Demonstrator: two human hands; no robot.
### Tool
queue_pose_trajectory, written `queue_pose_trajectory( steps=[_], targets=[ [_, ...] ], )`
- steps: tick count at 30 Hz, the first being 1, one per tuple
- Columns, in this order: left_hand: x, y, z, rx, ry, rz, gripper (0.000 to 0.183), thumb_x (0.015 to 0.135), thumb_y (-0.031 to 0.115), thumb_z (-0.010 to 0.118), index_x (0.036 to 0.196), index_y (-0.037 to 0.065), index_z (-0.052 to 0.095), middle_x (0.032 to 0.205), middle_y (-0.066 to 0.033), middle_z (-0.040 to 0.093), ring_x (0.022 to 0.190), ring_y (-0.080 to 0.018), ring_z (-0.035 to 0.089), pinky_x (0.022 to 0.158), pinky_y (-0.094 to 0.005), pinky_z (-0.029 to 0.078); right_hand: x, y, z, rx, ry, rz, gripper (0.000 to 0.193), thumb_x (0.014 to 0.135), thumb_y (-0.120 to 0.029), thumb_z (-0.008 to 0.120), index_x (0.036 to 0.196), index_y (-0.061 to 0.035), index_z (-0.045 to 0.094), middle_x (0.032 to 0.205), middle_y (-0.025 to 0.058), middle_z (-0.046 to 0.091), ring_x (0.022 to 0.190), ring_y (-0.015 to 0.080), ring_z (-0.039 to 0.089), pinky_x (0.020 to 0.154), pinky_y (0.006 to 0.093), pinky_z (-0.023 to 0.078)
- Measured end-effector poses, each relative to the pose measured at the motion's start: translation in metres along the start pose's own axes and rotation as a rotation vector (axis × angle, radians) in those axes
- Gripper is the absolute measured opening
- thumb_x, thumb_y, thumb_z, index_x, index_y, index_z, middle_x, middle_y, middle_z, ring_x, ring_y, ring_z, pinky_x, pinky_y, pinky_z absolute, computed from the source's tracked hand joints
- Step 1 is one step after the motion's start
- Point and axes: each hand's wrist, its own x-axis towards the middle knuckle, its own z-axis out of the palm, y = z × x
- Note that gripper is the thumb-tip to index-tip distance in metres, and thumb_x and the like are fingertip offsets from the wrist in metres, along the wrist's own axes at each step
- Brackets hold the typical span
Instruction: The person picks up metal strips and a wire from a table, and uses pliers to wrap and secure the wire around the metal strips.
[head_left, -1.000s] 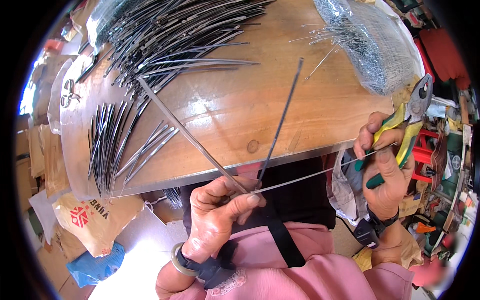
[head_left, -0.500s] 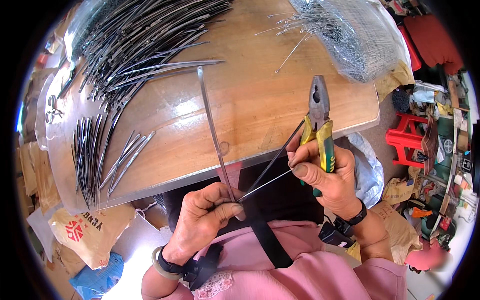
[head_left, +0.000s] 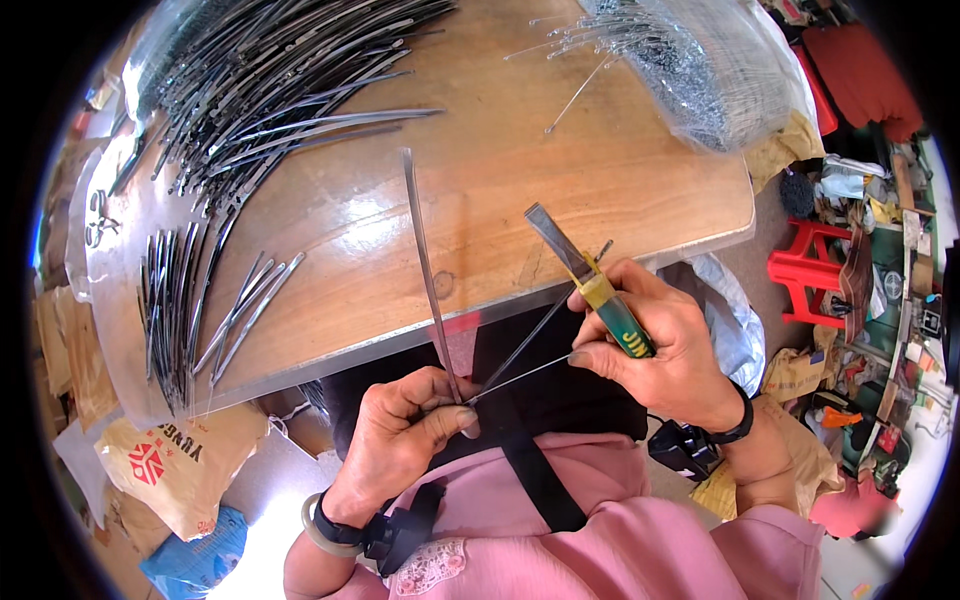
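Note:
Near the front edge of the table, my left hand (head_left: pixel 398 425) pinches the lower end of a long, flat, dark strip (head_left: pixel 425 250) that stands up from the fingers. A second dark strip (head_left: pixel 535 335) slants from this pinch to the fingers of my right hand (head_left: pixel 655 325). Below it a thin metal wire (head_left: pixel 525 380) runs from the left fingertips to my right thumb and finger. Combination pliers (head_left: pixel 605 300) with green and yellow handles lie in the right hand, jaws turned up and left, gripping nothing. How the wire meets the strips is hidden by the left fingertips.
A large pile of dark strips (head_left: pixel 270 90) covers the table's back left, with a smaller bunch (head_left: pixel 175 310) in front. Looped wires (head_left: pixel 610 35) spill from a clear plastic bag (head_left: pixel 710 80) at back right. A red stool (head_left: pixel 805 270) stands beyond the table's right side.
The pliers have swung from pointing straight up to pointing up and left, now seen edge-on. The right hand has rolled over with them. My left hand has hardly moved.

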Motion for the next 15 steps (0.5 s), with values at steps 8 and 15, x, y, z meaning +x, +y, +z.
queue_pose_trajectory(
  steps=[8, 15],
  targets=[
    [0.000, 0.007, 0.003, 0.078, -0.005, -0.133, 0.005, 0.090, -0.004, 0.062, 0.095, -0.004, 0.064, 0.071, -0.0005, 0.062, 0.058, -0.0025, 0.048, 0.051, -0.0192, 0.039, 0.006, -0.009, 0.002, -0.343, 0.007, -0.280, 0.026, 0.068, -0.005, 0.070, 0.093, 0.0008, 0.066, 0.101, 0.0147, 0.058, 0.085, 0.0318, 0.061, 0.073, 0.0385, 0.050],
    [-0.003, 0.002, 0.007, 0.092, -0.021, -0.101, 0.005, 0.089, -0.004, 0.061, 0.094, -0.004, 0.062, 0.068, -0.0002, 0.060, 0.055, -0.0036, 0.051, 0.050, -0.0196, 0.041, 0.020, -0.012, 0.001, -0.541, -0.082, -0.418, 0.019, 0.065, -0.008, 0.067, 0.083, -0.0007, 0.063, 0.102, 0.0132, 0.057, 0.089, 0.0276, 0.058, 0.092, 0.0444, 0.035]
  ],
)
